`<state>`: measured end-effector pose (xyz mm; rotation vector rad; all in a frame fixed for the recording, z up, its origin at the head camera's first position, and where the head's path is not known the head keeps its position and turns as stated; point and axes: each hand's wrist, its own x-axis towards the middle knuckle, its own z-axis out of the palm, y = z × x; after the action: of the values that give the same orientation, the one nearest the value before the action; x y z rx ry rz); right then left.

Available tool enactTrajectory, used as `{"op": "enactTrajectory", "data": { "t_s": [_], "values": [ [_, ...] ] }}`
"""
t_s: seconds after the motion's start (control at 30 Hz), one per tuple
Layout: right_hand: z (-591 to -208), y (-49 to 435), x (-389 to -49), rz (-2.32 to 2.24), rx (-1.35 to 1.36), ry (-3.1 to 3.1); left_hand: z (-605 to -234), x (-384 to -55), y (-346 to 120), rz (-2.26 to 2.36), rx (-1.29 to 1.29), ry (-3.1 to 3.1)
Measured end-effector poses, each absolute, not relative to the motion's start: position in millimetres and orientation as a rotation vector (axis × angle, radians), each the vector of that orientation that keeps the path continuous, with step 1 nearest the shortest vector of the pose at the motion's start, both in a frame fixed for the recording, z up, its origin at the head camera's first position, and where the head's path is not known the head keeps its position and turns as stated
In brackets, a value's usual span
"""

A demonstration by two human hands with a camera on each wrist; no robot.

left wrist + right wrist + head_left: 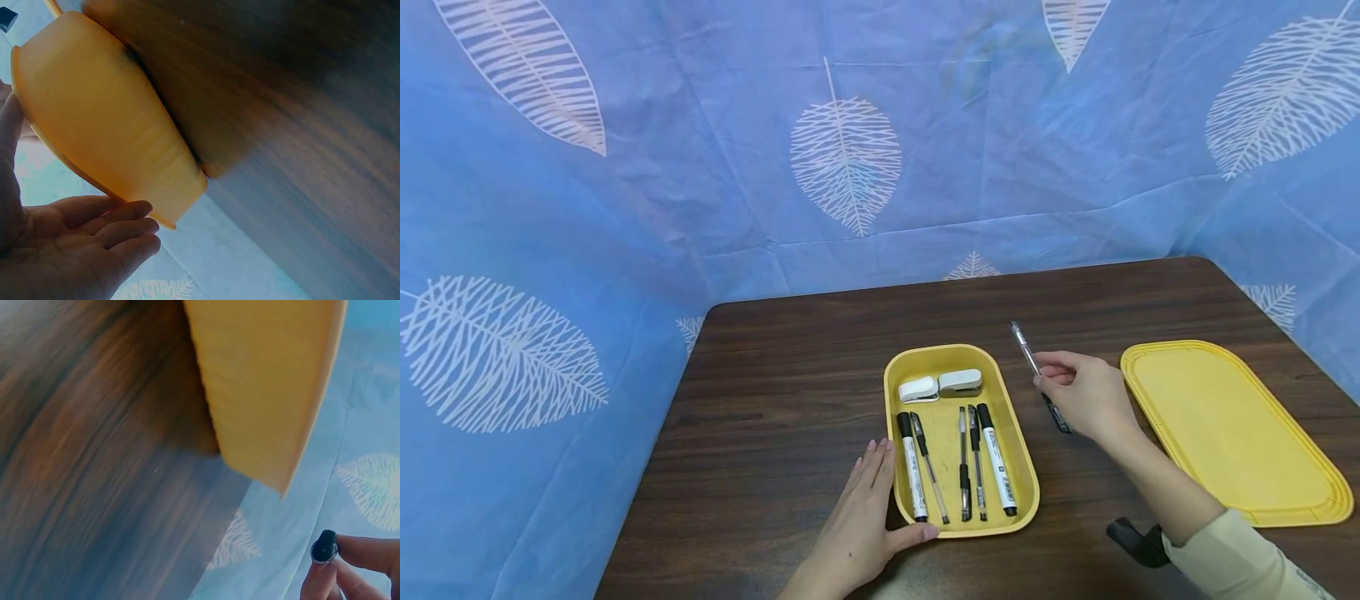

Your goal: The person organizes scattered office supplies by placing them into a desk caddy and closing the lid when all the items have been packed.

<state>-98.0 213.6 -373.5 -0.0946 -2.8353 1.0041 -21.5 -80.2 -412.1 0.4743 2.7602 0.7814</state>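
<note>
A yellow box [946, 437] stands on the table, holding two white marker pens [913, 468] with black caps, several thin black gel pens [976, 467] and two small white staplers [959, 382] end to end. My left hand [859, 518] rests against the box's left side. Its fingers [128, 234] extend along the rim and the thumb touches the near-left corner. To the right of the box, above the table, my right hand [1086, 398] pinches a clear gel pen [1022, 346] between thumb and fingers. In the right wrist view the pen's dark end [324, 547] points at the camera.
On the right of the dark wooden table [790, 400] lies a flat yellow lid [1232, 433]. A blue cloth [715, 150] with white leaf prints hangs behind and beside the table. A black strap piece [1137, 542] sits at the right wrist.
</note>
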Motion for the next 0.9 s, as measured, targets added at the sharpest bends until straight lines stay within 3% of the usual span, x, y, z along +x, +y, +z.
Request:
{"op": "enactTrajectory", "data": {
  "t_s": [0.9],
  "values": [
    [-373.0, 156.9, -97.4, 1.203, 0.030, -2.833, -412.1, -21.7, -80.6, 0.772, 0.485, 2.765]
  ]
}}
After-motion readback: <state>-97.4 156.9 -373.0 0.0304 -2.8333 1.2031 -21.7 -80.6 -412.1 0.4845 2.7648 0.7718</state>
